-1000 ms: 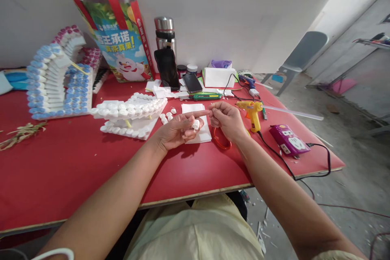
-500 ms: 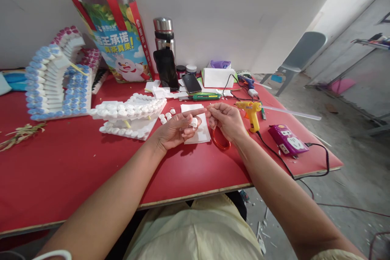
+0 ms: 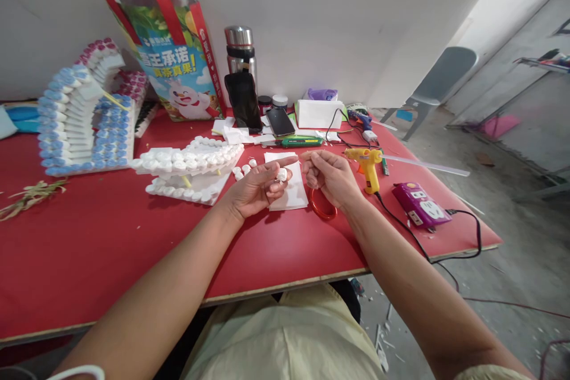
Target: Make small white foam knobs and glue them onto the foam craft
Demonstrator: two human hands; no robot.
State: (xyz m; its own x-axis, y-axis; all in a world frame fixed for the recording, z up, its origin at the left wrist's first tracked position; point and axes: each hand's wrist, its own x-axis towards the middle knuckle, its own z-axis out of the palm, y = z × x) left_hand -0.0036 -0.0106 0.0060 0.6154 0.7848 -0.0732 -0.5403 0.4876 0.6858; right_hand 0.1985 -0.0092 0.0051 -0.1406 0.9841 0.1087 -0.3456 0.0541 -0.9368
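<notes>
My left hand (image 3: 262, 188) is closed on a small white rolled piece (image 3: 282, 174), with its index finger stretched toward the right. Facing it, my right hand (image 3: 328, 173) has its thumb and index finger pinched together; whatever may be between them is too small to make out. Both hands are over a stack of white paper sheets (image 3: 294, 196). Under my right hand lies a red-orange ring (image 3: 322, 206). Several loose white pieces (image 3: 243, 171) rest beside my left hand, next to a white model (image 3: 187, 163) edged with rows of similar pieces.
A yellow glue gun (image 3: 369, 167) and a purple power socket (image 3: 421, 205) with cables stand to the right. Behind are a green cutter (image 3: 300, 141), a phone (image 3: 280, 122), a steel flask (image 3: 240, 47) and a printed bag (image 3: 173, 65). A blue-tipped white model (image 3: 66, 119) stands at left.
My right hand has shifted slightly to the right, widening the gap to the left index fingertip. The left hand has moved slightly left, still holding the white piece.
</notes>
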